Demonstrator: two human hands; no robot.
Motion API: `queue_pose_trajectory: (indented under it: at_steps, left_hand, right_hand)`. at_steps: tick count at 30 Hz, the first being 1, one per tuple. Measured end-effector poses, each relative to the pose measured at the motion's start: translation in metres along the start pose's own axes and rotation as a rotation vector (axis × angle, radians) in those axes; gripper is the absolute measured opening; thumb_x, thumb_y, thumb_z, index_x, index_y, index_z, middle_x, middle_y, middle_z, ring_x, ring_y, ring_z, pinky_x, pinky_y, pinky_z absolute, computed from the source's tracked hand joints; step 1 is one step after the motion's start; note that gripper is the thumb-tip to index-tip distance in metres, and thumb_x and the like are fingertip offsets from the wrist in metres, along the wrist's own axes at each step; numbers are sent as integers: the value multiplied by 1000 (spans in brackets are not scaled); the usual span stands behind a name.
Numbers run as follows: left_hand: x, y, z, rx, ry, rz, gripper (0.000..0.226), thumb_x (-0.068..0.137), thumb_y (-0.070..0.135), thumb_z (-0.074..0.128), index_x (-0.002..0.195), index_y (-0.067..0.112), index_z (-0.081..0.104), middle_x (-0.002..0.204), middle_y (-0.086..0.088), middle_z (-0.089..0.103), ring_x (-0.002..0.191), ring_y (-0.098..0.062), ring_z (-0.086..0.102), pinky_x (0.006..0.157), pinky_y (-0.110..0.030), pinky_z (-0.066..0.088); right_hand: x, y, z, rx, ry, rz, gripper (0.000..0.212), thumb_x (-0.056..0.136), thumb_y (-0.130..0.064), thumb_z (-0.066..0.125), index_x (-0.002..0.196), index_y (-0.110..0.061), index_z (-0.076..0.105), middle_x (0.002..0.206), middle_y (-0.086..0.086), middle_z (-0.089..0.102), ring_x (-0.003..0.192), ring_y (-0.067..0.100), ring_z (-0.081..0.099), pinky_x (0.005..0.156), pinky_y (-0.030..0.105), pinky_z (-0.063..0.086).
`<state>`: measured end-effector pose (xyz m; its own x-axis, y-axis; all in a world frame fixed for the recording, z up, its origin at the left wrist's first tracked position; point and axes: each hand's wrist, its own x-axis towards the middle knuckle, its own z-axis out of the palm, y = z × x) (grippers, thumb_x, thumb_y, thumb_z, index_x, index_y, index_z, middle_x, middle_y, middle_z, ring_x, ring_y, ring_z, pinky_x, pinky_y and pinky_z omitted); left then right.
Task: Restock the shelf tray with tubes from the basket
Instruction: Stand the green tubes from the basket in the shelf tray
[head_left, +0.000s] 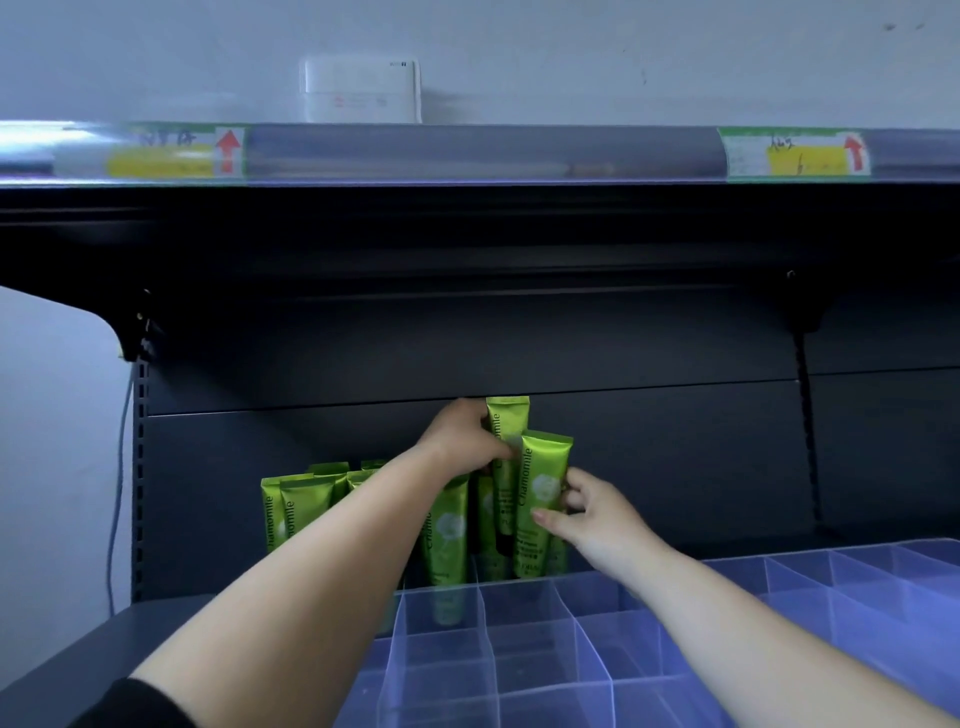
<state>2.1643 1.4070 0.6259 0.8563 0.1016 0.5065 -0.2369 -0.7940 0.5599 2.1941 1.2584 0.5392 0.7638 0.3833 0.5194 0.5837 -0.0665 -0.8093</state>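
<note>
Several green Chamomile tubes (291, 512) stand upright along the back row of a clear divided shelf tray (524, 639). My left hand (462, 436) grips a raised green tube (506, 457) near its top, above the back row. My right hand (587, 512) pinches another green tube (540, 499) at its right edge; this tube stands upright in a back compartment just in front of the raised one. The basket is not in view.
The front and right compartments of the tray hold nothing. A dark shelf back panel (675, 457) stands behind the tubes. An upper shelf edge with price labels (176, 153) runs overhead, with a white box (361, 91) on top.
</note>
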Motion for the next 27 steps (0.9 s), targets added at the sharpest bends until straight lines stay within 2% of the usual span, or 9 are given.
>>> queue_pose_trajectory:
  at_steps: [3, 6, 8, 12, 15, 17, 19, 22, 27]
  left_hand:
    - [0, 2, 1, -33, -5, -47, 23, 83, 17, 68, 65, 17, 53, 70, 0, 60, 55, -13, 58, 53, -20, 45]
    - [1, 3, 3, 2, 12, -51, 18, 84, 21, 67, 73, 9, 59, 71, -3, 61, 62, -16, 59, 63, -24, 45]
    - [1, 3, 3, 11, 13, -25, 10, 79, 13, 69, 76, 12, 60, 70, 0, 60, 62, -15, 57, 62, -24, 44]
    - [1, -1, 3, 36, 16, -7, 26, 72, 2, 72, 73, 19, 52, 67, 0, 58, 66, -20, 57, 69, -34, 52]
    - [2, -3, 3, 57, 11, -21, 24, 72, 2, 71, 67, 18, 53, 67, -3, 61, 63, -22, 62, 74, -38, 55]
    - [2, -2, 4, 73, 5, -20, 22, 72, 1, 68, 66, 17, 54, 70, -5, 63, 69, -24, 66, 76, -38, 56]
    - [2, 0, 5, 121, -12, -15, 20, 73, 1, 66, 65, 18, 57, 69, -2, 61, 73, -22, 63, 72, -31, 54]
    - [0, 0, 5, 192, -56, -24, 13, 76, 1, 62, 78, 13, 67, 65, 5, 57, 68, -12, 55, 59, -19, 43]
    - [3, -3, 5, 231, -85, -27, 16, 83, 6, 62, 93, 5, 74, 88, -8, 70, 76, -13, 58, 74, -21, 46]
  right_hand:
    - [0, 2, 1, -52, -25, 16, 22, 85, -5, 65, 100, -20, 59, 104, 5, 67, 106, 21, 61, 96, 29, 45]
    - [2, 5, 1, -66, -35, 29, 26, 86, -4, 63, 110, -11, 60, 106, 6, 65, 106, 22, 60, 94, 28, 45]
    - [2, 6, 1, -64, -33, 30, 23, 86, -6, 64, 107, -14, 60, 107, 8, 66, 106, 23, 60, 96, 32, 45]
    - [4, 9, 3, -92, -5, 0, 18, 83, -7, 67, 98, -17, 62, 103, 18, 67, 92, 24, 58, 92, 39, 47]
    - [6, 11, 4, -106, -8, 2, 18, 83, -9, 67, 97, -19, 61, 106, 23, 65, 95, 34, 61, 92, 40, 47]
    - [7, 13, 5, -123, -15, -3, 20, 83, -9, 67, 100, -16, 61, 108, 23, 65, 95, 33, 60, 91, 38, 47]
    - [7, 14, 6, -169, -27, -11, 24, 83, -10, 67, 106, -11, 59, 107, 22, 64, 88, 25, 57, 86, 33, 47]
    - [8, 16, 6, -217, -23, 2, 31, 82, -14, 69, 109, -8, 55, 106, 21, 62, 89, 29, 58, 87, 36, 48]
    - [8, 18, 9, -269, -78, -2, 33, 81, -14, 70, 109, -5, 56, 107, 23, 61, 81, 21, 52, 84, 39, 48]
